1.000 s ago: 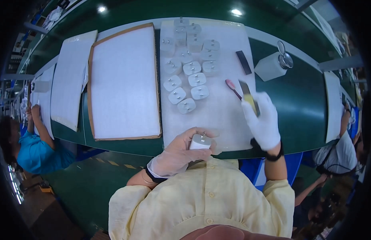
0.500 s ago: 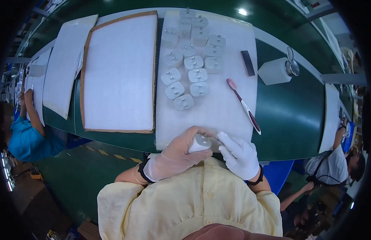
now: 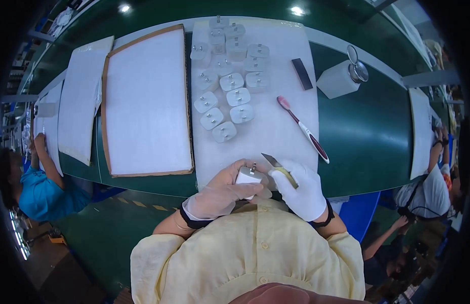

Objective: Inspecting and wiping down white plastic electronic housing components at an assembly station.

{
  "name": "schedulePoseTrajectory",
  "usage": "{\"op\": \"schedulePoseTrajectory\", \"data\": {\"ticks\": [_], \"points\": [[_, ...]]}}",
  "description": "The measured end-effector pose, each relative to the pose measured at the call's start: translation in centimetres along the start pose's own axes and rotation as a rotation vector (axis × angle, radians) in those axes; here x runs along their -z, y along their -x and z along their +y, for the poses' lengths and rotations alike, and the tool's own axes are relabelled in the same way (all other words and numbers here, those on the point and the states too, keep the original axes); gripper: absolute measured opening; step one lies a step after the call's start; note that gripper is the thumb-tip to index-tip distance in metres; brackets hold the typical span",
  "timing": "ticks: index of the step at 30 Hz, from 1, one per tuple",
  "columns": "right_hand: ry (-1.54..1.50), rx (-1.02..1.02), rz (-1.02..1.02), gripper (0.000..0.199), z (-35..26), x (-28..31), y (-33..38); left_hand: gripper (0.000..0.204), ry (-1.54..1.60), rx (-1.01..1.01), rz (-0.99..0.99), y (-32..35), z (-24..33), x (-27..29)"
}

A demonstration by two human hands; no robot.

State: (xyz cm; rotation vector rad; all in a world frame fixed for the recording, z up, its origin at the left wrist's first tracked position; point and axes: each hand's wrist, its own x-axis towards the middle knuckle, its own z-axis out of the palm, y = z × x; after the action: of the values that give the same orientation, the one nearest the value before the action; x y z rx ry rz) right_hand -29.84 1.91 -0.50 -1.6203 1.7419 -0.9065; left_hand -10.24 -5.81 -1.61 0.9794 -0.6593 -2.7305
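My left hand (image 3: 214,193), in a thin translucent glove, is closed around a white plug-in charger (image 3: 249,176) whose metal prongs point up and away from me. Just right of it, my right hand (image 3: 304,191) in a white glove grips a small knife (image 3: 287,175) with a yellowish handle. Its grey blade points up and left, toward the charger but apart from it. Several more white chargers (image 3: 242,113) stand prongs-up on the white foam mat (image 3: 280,55) ahead of my hands.
A toothbrush (image 3: 310,136) and a dark bar (image 3: 301,74) lie on the mat's right. Beyond them a white pump bottle (image 3: 340,83) rests on the green table (image 3: 366,137). Left is a foam-lined cardboard tray (image 3: 146,101). Co-workers sit at both sides, one in a blue shirt (image 3: 52,190).
The knife blade has come into view from my right hand, now pointing up and left. My left hand has tilted the charger so its prongs point more away from me. The view has shifted slightly.
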Motion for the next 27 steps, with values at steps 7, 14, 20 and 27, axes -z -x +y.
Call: {"op": "schedulePoseTrajectory", "data": {"ticks": [7, 14, 20, 27], "points": [[-0.42, -0.379, -0.128, 0.025, -0.8, -0.1, -1.8, 0.063, -0.556, -0.368, 0.047, 0.3, -0.5, -1.1], [-0.766, -0.598, -0.212, 0.024, 0.7, 0.2, -1.6, 0.065, -0.294, -0.238, -0.035, -0.1, -0.3, -0.9], [-0.734, -0.585, -0.252, 0.03, 1.9, -0.2, -1.5, 0.061, -0.166, -0.162, -0.009, 0.0, 0.4, -1.7], [-0.706, -0.58, -0.268, 0.031, 1.4, -0.1, -1.7, 0.064, -0.154, -0.189, -0.019, -0.3, -0.3, -1.1]]}}
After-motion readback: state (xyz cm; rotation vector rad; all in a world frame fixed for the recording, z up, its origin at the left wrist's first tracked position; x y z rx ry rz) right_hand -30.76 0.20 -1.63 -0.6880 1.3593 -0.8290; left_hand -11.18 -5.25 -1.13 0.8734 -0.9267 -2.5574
